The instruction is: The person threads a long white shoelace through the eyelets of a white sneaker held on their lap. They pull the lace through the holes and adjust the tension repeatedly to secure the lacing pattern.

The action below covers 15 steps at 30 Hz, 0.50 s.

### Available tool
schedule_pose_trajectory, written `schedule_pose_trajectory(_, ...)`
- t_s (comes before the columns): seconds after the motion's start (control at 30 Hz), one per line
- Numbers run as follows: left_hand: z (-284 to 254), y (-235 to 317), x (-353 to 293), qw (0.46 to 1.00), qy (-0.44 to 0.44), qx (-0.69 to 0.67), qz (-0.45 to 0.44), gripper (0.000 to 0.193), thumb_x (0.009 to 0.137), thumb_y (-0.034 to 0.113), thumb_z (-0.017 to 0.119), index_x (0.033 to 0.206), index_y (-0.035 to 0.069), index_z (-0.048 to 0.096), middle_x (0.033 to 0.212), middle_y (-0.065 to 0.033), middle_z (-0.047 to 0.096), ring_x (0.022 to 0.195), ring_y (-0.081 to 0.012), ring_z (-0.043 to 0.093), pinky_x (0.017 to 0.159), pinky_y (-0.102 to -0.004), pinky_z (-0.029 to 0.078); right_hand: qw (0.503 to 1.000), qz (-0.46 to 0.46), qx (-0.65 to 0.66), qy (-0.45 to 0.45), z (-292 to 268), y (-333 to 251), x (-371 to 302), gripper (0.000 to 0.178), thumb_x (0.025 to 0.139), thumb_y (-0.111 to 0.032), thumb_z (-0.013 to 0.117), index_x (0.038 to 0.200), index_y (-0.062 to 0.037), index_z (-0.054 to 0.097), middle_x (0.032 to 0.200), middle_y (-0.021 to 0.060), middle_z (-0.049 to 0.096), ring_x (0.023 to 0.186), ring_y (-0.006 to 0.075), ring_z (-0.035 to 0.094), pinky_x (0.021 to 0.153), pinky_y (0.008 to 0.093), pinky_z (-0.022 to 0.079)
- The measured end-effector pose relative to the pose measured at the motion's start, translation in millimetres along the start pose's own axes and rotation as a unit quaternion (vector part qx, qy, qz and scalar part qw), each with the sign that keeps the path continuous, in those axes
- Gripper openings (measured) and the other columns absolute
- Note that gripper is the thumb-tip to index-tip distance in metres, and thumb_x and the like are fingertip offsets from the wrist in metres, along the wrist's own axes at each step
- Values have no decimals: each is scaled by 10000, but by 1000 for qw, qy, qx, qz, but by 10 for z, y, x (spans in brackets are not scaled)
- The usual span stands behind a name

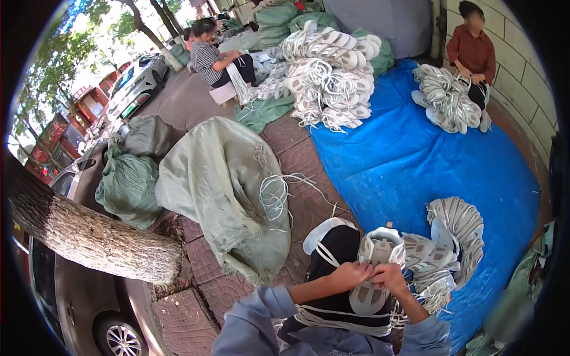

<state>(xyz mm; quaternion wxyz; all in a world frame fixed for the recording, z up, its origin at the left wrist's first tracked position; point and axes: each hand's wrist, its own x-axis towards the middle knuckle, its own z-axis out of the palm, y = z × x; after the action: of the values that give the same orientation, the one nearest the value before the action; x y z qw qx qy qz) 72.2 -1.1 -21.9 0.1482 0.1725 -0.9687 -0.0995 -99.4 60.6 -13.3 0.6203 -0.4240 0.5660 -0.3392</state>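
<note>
A white and beige sneaker (380,246) lies on my lap, its heel opening away from me and its toe toward me. Over its lacing area my left hand (351,276) is closed in a pinch; a white shoelace (327,254) runs across my black trouser leg up to it. My right hand (389,276) is closed too, close beside the left. What its fingers pinch is too small to make out. More white laces (347,320) lie across my lap. To the right, a curved row of similar sneakers (460,228) rests on a blue tarp (415,160).
Beyond my knees slumps a large pale-green sack (208,178) with loose laces (274,199) on it. A big sneaker pile (332,77) stands farther off. Two people sit working, one in stripes (211,59), one in a rust-coloured shirt (475,50). A tree trunk (107,237) and parked cars are left.
</note>
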Motion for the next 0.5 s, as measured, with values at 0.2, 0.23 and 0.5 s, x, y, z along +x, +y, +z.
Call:
schedule_pose_trajectory(0.2, -225, -123, 268, 935, -283, -168, -129, 94, 703, 70, 542, 763, 3, 567, 625, -136, 581, 537, -225, 605, 435, -328, 472, 998, -40, -51, 1, 124, 36, -52, 72, 676, -22, 632, 736, 17, 642, 591, 61, 604, 489, 92, 561, 439, 204, 416)
schedule_pose_trajectory(0.23, -267, -154, 311, 895, -324, -244, -185, 99, 712, 66, 537, 770, -6, 574, 625, -143, 587, 504, -221, 603, 419, -330, 470, 997, -40, -62, -2, 138, 54, -77, 79, 679, -20, 635, 746, 20, 640, 600, 57, 604, 501, 98, 567, 455, 214, 431)
schedule_pose_trajectory(0.5, -62, -90, 138, 970, -140, -136, -143, 128, 689, 97, 526, 742, 5, 597, 577, -157, 587, 529, -265, 613, 462, -407, 475, 991, -136, 9, -11, 102, 116, -212, 95, 653, -2, 625, 746, 15, 627, 799, 87, 624, 725, 125, 599, 619, 244, 477)
